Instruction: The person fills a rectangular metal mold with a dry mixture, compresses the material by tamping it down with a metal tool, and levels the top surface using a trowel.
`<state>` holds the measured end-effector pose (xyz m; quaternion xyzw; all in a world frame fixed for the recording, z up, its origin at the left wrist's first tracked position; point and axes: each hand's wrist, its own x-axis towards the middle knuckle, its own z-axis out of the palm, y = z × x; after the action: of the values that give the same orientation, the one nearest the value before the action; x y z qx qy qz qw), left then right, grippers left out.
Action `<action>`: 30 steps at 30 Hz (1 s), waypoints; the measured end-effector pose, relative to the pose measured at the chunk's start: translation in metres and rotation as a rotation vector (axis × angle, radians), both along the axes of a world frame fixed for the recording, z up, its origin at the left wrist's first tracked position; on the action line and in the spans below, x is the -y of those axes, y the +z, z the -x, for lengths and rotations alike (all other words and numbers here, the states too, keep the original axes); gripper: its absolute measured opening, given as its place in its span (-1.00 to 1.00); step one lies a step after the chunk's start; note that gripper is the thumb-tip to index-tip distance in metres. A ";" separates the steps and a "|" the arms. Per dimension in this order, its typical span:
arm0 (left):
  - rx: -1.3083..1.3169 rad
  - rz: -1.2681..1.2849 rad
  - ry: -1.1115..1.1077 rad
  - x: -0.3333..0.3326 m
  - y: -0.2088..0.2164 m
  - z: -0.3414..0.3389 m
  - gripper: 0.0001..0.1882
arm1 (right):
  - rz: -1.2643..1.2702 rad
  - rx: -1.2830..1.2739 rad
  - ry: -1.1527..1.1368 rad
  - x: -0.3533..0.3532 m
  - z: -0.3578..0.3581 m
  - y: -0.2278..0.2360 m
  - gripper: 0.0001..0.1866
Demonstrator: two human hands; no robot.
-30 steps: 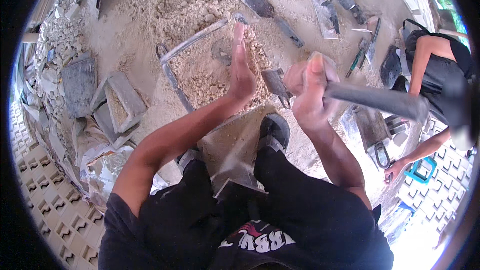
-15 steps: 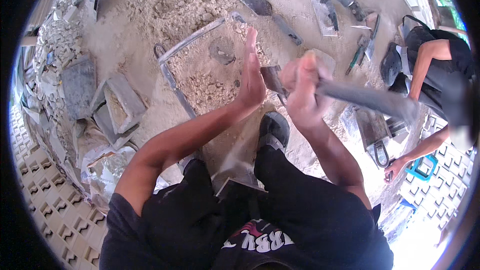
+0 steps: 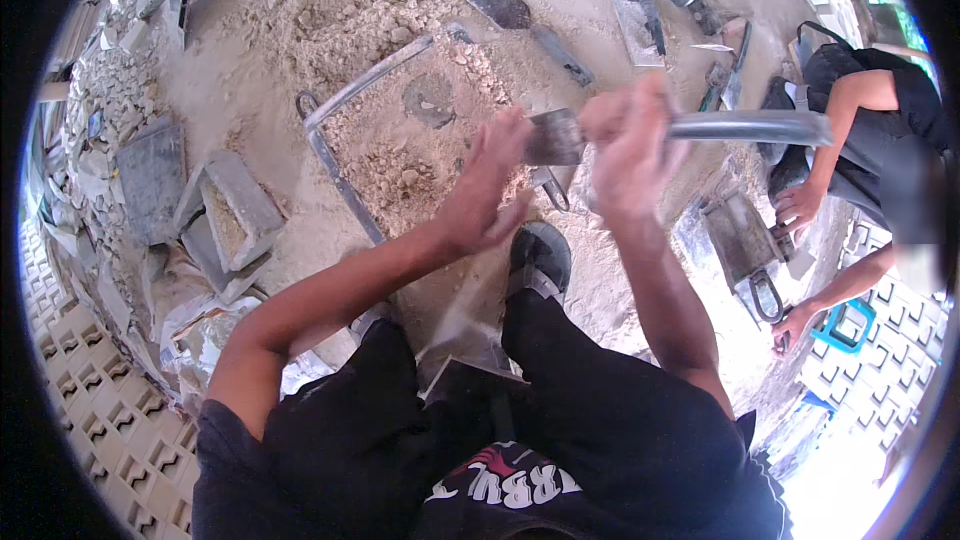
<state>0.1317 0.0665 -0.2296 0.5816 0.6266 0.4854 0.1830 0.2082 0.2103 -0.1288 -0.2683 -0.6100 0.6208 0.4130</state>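
The right hand (image 3: 632,155)'s fingers wrap the flat-bladed tool (image 3: 740,127); the left hand (image 3: 480,185)'s, spread at the thumb, hover near its blade. Left of them, a metal frame (image 3: 340,180) surrounds sandy fill (image 3: 390,155). Tool work seems underway; a stroke would call for clear fingers.

Over there I count the worker's left hand (image 3: 482,192) and right hand (image 3: 630,158), one co-worker's two hands (image 3: 797,206), one hammer-like tool (image 3: 740,128), one thin-barred metal frame (image 3: 370,84), one turquoise plastic loop (image 3: 838,343).
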 end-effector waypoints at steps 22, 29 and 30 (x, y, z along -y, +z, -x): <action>-0.597 0.009 0.164 -0.067 -0.026 0.132 -0.53 | 0.175 -0.110 -0.155 -0.018 -0.003 -0.001 -0.48; -0.370 0.031 0.072 -0.067 -0.032 0.133 -0.61 | 0.186 -0.108 -0.124 -0.015 -0.003 0.000 -0.47; -0.363 0.066 0.048 -0.061 -0.033 0.128 -0.61 | 0.198 -0.110 -0.130 -0.014 -0.002 -0.003 -0.47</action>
<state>0.0042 0.1277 -0.2625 0.6381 0.6786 0.3561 0.0742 0.2098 0.2238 -0.1322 -0.3122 -0.5034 0.6638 0.4567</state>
